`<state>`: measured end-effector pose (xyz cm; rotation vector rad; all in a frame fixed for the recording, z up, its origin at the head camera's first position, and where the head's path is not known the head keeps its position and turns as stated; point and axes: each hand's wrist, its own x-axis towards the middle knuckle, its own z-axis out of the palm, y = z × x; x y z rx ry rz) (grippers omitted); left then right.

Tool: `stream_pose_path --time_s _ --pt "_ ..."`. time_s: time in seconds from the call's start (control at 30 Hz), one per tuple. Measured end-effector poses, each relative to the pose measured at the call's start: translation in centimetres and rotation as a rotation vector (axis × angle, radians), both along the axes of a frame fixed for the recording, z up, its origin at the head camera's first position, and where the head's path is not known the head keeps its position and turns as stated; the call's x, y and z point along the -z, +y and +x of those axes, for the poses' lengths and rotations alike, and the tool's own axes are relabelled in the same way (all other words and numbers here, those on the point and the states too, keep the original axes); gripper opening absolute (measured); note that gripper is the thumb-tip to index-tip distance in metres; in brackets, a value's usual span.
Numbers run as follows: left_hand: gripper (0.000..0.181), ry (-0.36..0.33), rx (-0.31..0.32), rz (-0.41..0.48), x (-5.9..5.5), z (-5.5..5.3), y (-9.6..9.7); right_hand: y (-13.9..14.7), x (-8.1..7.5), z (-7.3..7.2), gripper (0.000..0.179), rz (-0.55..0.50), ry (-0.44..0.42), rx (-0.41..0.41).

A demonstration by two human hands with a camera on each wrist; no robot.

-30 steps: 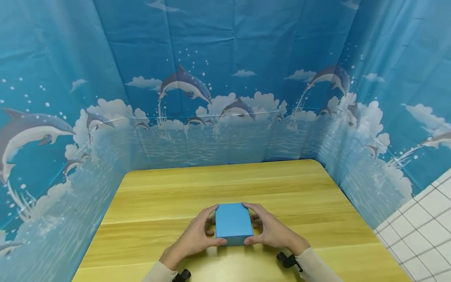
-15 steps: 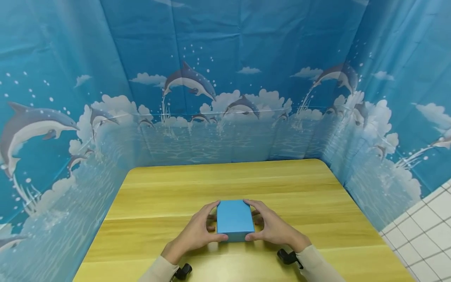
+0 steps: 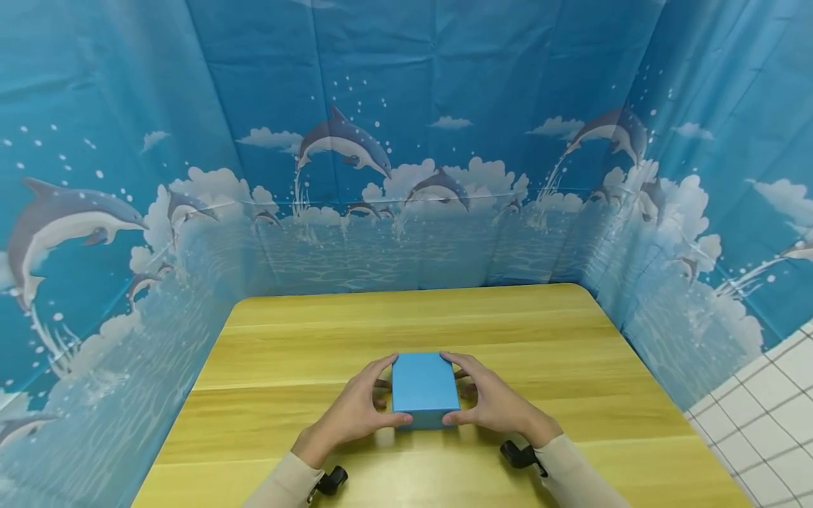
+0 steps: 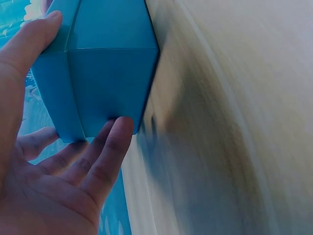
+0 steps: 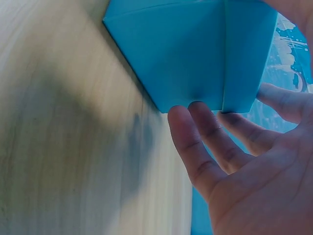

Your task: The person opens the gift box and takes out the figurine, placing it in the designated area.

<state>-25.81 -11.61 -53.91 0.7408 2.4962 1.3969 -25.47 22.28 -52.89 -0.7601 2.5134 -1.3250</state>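
Observation:
A blue lidded box (image 3: 425,382) sits over the table's middle, between both hands. My left hand (image 3: 354,409) grips its left side, thumb on the near face and index finger at the far left corner. On the opposite side my right hand (image 3: 494,403) holds it the same way, mirrored. In the left wrist view a lid seam runs along the box (image 4: 110,85), and the other fingertips lie against its side wall. The right wrist view shows the box (image 5: 171,58) with its lower edge right at the wooden surface and several fingertips at its side.
The yellow wood-grain table (image 3: 305,346) has rounded far corners. A blue dolphin-print curtain (image 3: 406,247) hangs behind it and along both sides. White tiles (image 3: 762,402) show at the lower right. Each wrist wears a black camera mount (image 3: 519,455).
The box and both hands have shifted slightly farther from me. Both hands keep their grip, and the head view has turned a little.

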Motion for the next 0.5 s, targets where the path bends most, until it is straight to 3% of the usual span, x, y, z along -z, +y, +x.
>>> stream_pose_path --time_s 0.3,0.33,0.5 --pt "0.114 0.021 -0.016 0.000 -0.6 0.3 -0.4 -0.3 -0.7 0.0 0.114 0.003 0.057 0.007" --pt "0.114 0.022 -0.019 0.005 -0.7 0.3 -0.5 0.2 0.9 -1.0 0.115 -0.004 0.096 -0.019" --pt "0.113 0.029 -0.029 0.034 -1.3 0.3 -0.9 -0.5 0.2 -1.0 0.113 0.033 0.145 0.019"
